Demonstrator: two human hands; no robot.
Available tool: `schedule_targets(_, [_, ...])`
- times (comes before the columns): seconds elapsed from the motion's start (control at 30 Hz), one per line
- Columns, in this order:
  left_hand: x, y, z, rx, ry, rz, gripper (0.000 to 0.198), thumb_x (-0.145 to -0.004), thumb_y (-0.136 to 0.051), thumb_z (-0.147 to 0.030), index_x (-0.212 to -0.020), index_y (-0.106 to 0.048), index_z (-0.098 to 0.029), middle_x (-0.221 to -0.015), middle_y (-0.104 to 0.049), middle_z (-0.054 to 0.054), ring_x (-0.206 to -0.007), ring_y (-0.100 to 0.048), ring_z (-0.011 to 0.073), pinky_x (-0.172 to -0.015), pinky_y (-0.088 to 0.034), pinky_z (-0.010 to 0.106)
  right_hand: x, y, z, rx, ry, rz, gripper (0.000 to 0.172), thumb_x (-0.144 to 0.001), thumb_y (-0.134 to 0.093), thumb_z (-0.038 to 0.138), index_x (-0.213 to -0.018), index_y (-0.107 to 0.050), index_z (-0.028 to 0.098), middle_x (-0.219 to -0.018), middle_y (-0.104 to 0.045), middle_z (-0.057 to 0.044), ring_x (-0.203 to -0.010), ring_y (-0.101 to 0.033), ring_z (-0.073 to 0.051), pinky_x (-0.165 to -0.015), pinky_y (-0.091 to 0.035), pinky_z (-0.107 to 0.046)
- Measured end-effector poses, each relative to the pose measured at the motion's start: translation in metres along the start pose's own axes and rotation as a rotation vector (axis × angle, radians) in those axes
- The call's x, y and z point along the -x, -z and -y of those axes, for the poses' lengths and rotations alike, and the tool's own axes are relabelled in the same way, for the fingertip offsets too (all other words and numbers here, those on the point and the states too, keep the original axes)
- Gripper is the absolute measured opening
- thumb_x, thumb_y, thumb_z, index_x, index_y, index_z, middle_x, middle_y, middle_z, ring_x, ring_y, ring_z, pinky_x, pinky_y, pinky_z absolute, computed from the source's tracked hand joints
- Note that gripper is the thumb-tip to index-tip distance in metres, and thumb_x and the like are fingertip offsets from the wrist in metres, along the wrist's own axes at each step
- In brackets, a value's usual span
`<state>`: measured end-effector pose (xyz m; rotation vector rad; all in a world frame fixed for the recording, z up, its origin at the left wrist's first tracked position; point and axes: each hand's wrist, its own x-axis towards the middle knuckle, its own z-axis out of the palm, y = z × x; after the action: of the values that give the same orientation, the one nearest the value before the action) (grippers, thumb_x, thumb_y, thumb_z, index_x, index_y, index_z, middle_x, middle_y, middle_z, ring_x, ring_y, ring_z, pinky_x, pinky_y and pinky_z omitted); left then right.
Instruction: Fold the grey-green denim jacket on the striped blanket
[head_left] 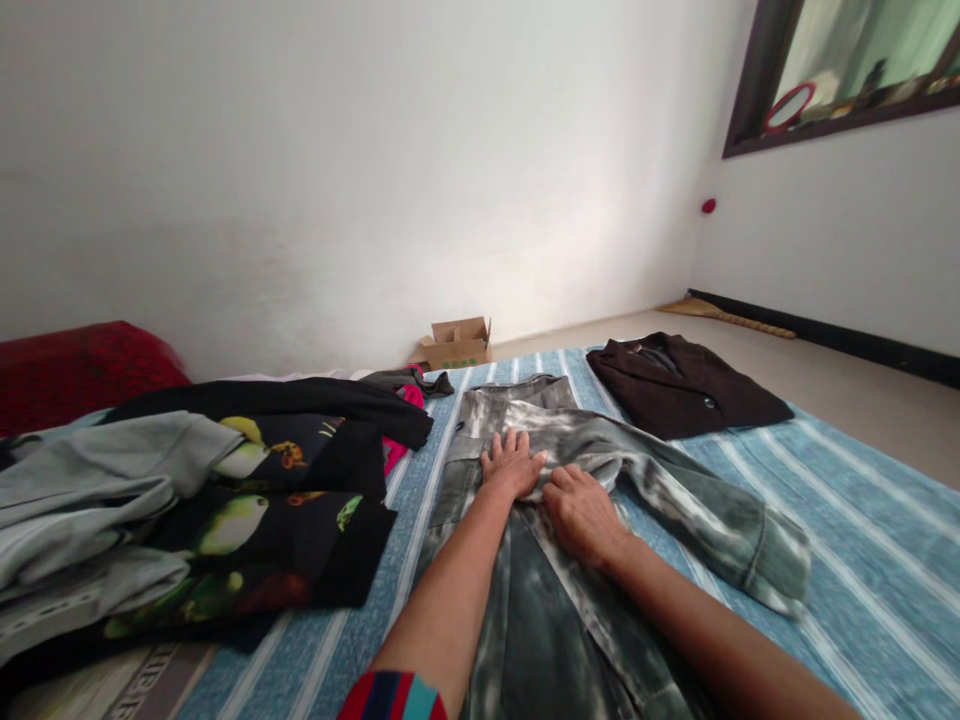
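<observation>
Left hand (514,463): open, pressing flat on a tie-dyed grey denim jacket (555,620). Right hand (583,517): open, fingers slightly curled, smoothing the same jacket. Dark brown coat (686,388): lying ahead of the right hand.

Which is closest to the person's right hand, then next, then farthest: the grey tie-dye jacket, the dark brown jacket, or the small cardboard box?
Starting from the right hand:
1. Grey tie-dye jacket: right under the hand.
2. Dark brown jacket: ahead, to the right.
3. Small cardboard box: farthest ahead, to the left.

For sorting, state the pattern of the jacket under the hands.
The denim jacket is grey-green and white tie-dye, best in the head view.
</observation>
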<state>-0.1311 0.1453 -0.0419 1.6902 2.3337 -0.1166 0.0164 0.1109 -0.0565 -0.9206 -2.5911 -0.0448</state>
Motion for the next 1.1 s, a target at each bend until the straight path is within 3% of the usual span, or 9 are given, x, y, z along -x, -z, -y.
schedule_targets(0.23, [-0.001, 0.007, -0.007, -0.005, 0.037, 0.010, 0.073, -0.086, -0.024, -0.059, -0.149, -0.020, -0.021, -0.157, -0.006, 0.004, -0.143, -0.004, 0.0327, -0.110, -0.016, 0.056, -0.001, 0.001, 0.001, -0.006, 0.041, 0.031, 0.013, -0.085, -0.051, 0.012, -0.084, -0.064, 0.015, -0.084, -0.060, -0.007, -0.081, -0.052, -0.020, -0.070, -0.038, -0.030])
schedule_targets(0.43, [-0.004, 0.002, -0.015, -0.001, 0.094, -0.037, 0.076, -0.086, -0.021, -0.061, -0.148, -0.021, -0.019, -0.157, -0.010, 0.006, -0.142, -0.005, 0.0353, -0.109, -0.015, 0.058, 0.003, 0.001, 0.004, 0.011, 0.067, 0.027, 0.022, -0.090, -0.048, 0.018, -0.107, -0.062, 0.019, -0.094, -0.061, -0.008, -0.085, -0.053, -0.022, -0.069, -0.039, -0.031])
schedule_targets(0.63, [-0.002, -0.005, -0.014, 0.005, 0.069, -0.102, 0.075, -0.087, -0.017, -0.060, -0.149, -0.019, -0.018, -0.157, -0.010, 0.006, -0.142, -0.004, 0.0346, -0.109, -0.014, 0.058, 0.001, 0.024, -0.001, -0.043, 0.016, 0.090, 0.019, -0.090, -0.045, 0.020, -0.092, -0.065, 0.019, -0.088, -0.063, -0.006, -0.083, -0.055, -0.018, -0.072, -0.039, -0.029])
schedule_targets(0.73, [-0.003, -0.005, -0.013, -0.001, 0.063, -0.126, 0.075, -0.087, -0.017, -0.062, -0.148, -0.021, -0.019, -0.157, -0.011, 0.006, -0.142, -0.005, 0.0345, -0.109, -0.015, 0.058, 0.009, 0.051, -0.023, -0.010, -0.157, 0.048, 0.026, -0.093, -0.039, 0.022, -0.086, -0.064, 0.018, -0.086, -0.063, -0.006, -0.083, -0.057, -0.017, -0.074, -0.039, -0.027])
schedule_targets(0.83, [-0.005, -0.005, -0.013, -0.001, 0.062, -0.155, 0.075, -0.086, -0.016, -0.063, -0.148, -0.024, -0.020, -0.157, -0.012, 0.005, -0.142, -0.006, 0.0341, -0.109, -0.017, 0.058, 0.034, 0.079, -0.063, 0.076, -0.550, 0.025, 0.028, -0.092, -0.039, 0.032, -0.086, -0.064, 0.019, -0.092, -0.065, -0.008, -0.088, -0.061, -0.020, -0.072, -0.040, -0.028])
schedule_targets(0.97, [-0.006, -0.006, -0.012, 0.004, 0.052, -0.180, 0.075, -0.086, -0.017, -0.063, -0.147, -0.026, -0.020, -0.156, -0.015, 0.006, -0.142, -0.009, 0.0348, -0.108, -0.019, 0.058, 0.089, 0.099, -0.126, 0.155, -1.062, 0.227, 0.044, -0.089, -0.037, 0.049, -0.086, -0.067, 0.018, -0.093, -0.067, -0.017, -0.086, -0.064, -0.031, -0.065, -0.043, -0.036])
schedule_targets(1.1, [-0.007, -0.006, -0.012, 0.004, 0.048, -0.180, 0.075, -0.086, -0.018, -0.062, -0.147, -0.026, -0.019, -0.156, -0.016, 0.006, -0.141, -0.010, 0.0356, -0.107, -0.019, 0.058, 0.132, 0.094, -0.167, -0.019, -1.168, 0.314, 0.057, -0.085, -0.036, 0.062, -0.070, -0.068, 0.018, -0.084, -0.068, -0.018, -0.081, -0.066, -0.032, -0.062, -0.045, -0.037])
